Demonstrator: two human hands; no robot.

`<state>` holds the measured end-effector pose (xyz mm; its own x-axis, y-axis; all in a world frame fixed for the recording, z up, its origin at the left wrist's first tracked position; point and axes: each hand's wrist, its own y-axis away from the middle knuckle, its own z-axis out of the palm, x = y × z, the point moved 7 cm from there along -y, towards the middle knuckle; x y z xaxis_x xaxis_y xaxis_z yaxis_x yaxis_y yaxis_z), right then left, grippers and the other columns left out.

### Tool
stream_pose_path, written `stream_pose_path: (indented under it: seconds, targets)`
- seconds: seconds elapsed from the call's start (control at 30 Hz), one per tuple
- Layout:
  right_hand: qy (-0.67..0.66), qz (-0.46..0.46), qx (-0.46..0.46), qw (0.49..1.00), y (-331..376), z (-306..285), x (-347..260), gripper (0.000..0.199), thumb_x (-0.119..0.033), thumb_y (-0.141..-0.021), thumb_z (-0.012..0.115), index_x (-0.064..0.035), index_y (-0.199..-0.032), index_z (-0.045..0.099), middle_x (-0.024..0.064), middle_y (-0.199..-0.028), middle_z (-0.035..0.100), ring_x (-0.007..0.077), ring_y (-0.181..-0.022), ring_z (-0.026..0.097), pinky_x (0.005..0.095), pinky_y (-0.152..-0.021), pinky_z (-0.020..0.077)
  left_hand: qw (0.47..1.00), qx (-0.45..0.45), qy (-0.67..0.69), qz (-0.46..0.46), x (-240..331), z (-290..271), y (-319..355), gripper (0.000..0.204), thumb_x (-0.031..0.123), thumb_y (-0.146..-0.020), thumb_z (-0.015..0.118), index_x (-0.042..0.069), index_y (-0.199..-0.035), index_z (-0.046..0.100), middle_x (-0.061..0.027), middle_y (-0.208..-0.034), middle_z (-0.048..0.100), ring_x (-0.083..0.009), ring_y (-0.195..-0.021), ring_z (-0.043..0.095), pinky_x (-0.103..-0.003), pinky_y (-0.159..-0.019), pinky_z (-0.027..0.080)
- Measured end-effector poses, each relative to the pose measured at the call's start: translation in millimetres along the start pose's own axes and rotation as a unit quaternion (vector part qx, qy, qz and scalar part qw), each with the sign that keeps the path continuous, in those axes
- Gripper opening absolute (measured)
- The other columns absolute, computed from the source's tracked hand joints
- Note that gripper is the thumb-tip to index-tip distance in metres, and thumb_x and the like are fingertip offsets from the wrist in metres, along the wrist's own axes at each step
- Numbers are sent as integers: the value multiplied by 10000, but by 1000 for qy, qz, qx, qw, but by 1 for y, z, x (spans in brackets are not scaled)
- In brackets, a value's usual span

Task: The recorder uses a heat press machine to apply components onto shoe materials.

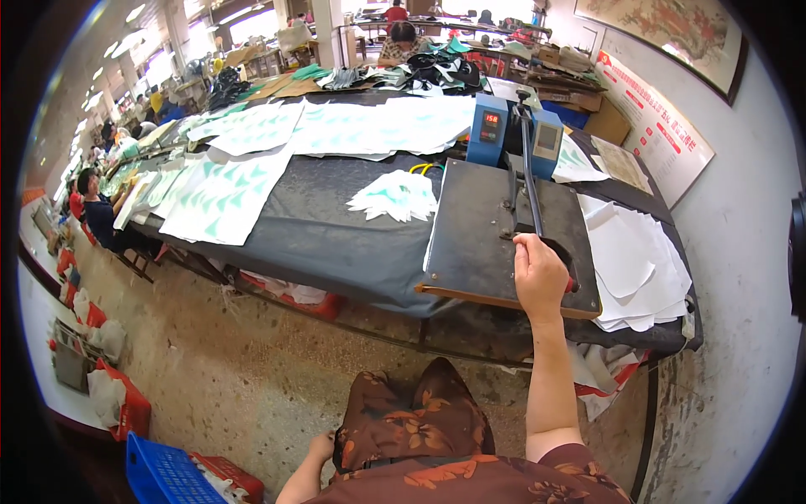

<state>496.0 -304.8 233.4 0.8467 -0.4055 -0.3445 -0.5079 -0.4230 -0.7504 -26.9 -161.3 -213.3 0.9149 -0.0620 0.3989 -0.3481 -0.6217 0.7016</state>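
Observation:
My right hand is wrapped round the handle end of the long black lever on a heat press. The press's flat dark plate lies level at the table's front edge and hides most of what is beneath it. Two blue control boxes stand at its back, the left one with a lit red display. Low beside my left thigh hangs my left hand; its fingers are mostly hidden. Left of the press sits a small pile of white and pale green cut pieces. A stack of white sheets lies to its right.
Long white sheets with green printed shapes cover part of the black-covered table. A wall closes off the right side. Behind my left hand are a blue crate and red baskets. Other people sit farther off.

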Motion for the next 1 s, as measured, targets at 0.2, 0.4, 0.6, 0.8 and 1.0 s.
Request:
stream_pose_path:
  seconds: [0.2,0.4,0.6,0.8,1.0]
  targets:
    - [3,1,-1,1000,2,-2,3,52,-97,-887,568,-73,-921,600,100,-809,659,301,-768,639,390,-663,495,926,-19,374,-52,40,-5,2,422,343,-905,624,53,-1212,614,-89,-1090,652,-216,-927,628,-325,-817,496]
    - [2,-7,7,1000,1,-3,1,52,-92,-876,578,-74,-918,602,96,-807,658,301,-763,636,391,-663,496,961,14,275,24,83,-3,15,462,306,-891,659,0,-1232,597,-105,-1117,649,-193,-984,608,-303,-846,486]
    - [4,-5,9,1000,1,-4,0,62,-80,-871,581,-73,-926,607,94,-814,662,296,-766,635,389,-671,494,952,20,306,19,55,3,1,421,284,-893,656,6,-1208,617,-91,-1062,660,-184,-913,613,-295,-795,487]
    - [2,1,4,1000,2,-5,-1,56,-84,-881,578,-66,-923,610,103,-817,659,302,-766,634,385,-669,491,936,28,351,-23,47,7,2,306,237,-932,602,3,-1125,643,-19,-879,632,-129,-776,560,-272,-708,454]
    - [-3,-7,11,1000,0,-6,-5,61,-79,-882,582,-62,-932,613,102,-805,656,299,-756,629,379,-673,494,931,22,363,-38,37,10,-4,279,231,-922,622,29,-1114,648,-44,-892,653,-146,-761,590,-281,-663,477]
